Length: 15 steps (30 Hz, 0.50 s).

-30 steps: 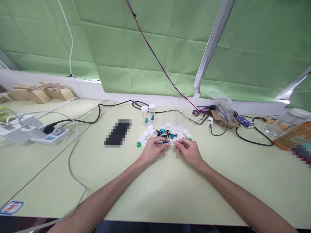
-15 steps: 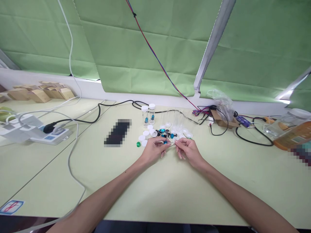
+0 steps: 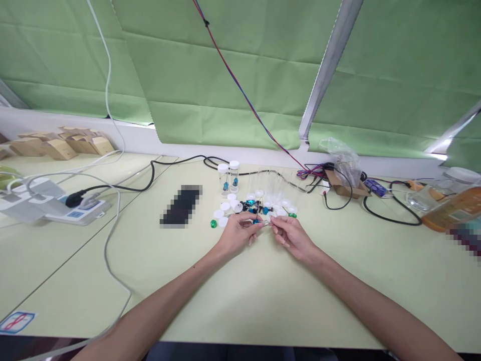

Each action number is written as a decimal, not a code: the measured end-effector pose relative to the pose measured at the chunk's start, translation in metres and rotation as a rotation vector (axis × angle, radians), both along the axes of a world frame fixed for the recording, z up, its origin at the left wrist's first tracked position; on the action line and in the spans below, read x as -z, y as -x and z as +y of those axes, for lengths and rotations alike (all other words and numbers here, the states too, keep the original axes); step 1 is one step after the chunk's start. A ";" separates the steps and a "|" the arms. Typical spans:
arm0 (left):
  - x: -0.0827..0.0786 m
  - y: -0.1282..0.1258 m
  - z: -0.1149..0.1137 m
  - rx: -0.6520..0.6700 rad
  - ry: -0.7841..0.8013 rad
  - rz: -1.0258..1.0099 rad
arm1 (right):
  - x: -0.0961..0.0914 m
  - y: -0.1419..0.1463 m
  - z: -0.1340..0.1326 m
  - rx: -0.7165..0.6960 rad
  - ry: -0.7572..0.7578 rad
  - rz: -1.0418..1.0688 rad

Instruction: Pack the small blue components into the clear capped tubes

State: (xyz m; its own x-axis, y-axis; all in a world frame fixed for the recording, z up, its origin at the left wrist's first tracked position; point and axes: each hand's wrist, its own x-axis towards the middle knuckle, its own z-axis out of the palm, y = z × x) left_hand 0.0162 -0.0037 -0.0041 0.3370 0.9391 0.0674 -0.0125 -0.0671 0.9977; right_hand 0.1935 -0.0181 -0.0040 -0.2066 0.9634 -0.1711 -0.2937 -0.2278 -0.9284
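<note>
My left hand point(image 3: 240, 230) pinches a small blue piece point(image 3: 256, 221) with a thin metal wire or pin running out of it to the right. My right hand point(image 3: 291, 234) is closed in a pinch at the other end of that thin metal part; its exact shape is too small to make out. Just beyond my hands lies a loose pile of white caps point(image 3: 225, 206), blue pieces point(image 3: 266, 210) and black bits. A green piece point(image 3: 213, 223) sits left of the pile. Two clear capped vials point(image 3: 223, 181) stand behind it, each with a blue piece inside.
Clear tubes point(image 3: 276, 183) stand behind the pile. At left are a power strip point(image 3: 80, 213), cables and cardboard boxes point(image 3: 60, 148). A blurred dark rectangle point(image 3: 182, 206) lies left of the pile. To the right are a small open carton point(image 3: 347, 188), wires and an orange bottle point(image 3: 456, 210).
My right hand has shifted very slightly and uncovers more of the green pieces behind it. Both hands keep their pinch; the whole view has moved a touch.
</note>
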 end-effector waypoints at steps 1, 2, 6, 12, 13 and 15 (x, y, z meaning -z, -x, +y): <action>-0.001 0.000 0.000 0.003 -0.001 -0.003 | 0.000 0.000 0.000 0.005 -0.013 -0.010; -0.001 0.000 0.000 0.005 -0.003 -0.005 | 0.001 0.000 0.000 0.009 -0.028 -0.018; -0.004 0.001 -0.001 -0.004 0.029 -0.003 | 0.002 0.003 -0.002 0.025 -0.122 -0.044; -0.005 0.001 0.001 -0.020 0.081 -0.051 | 0.006 0.003 -0.002 0.174 -0.347 -0.202; -0.006 0.001 0.002 -0.023 0.087 -0.056 | 0.006 0.003 -0.002 0.198 -0.388 -0.246; -0.007 0.002 0.002 -0.032 0.096 -0.062 | 0.008 0.001 -0.002 0.216 -0.488 -0.362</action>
State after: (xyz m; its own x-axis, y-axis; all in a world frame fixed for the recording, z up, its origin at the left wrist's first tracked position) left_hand 0.0146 -0.0018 0.0024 0.3045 0.9525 -0.0033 -0.0737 0.0270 0.9969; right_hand 0.1929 -0.0202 -0.0117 -0.0108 0.9615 0.2745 0.0656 0.2746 -0.9593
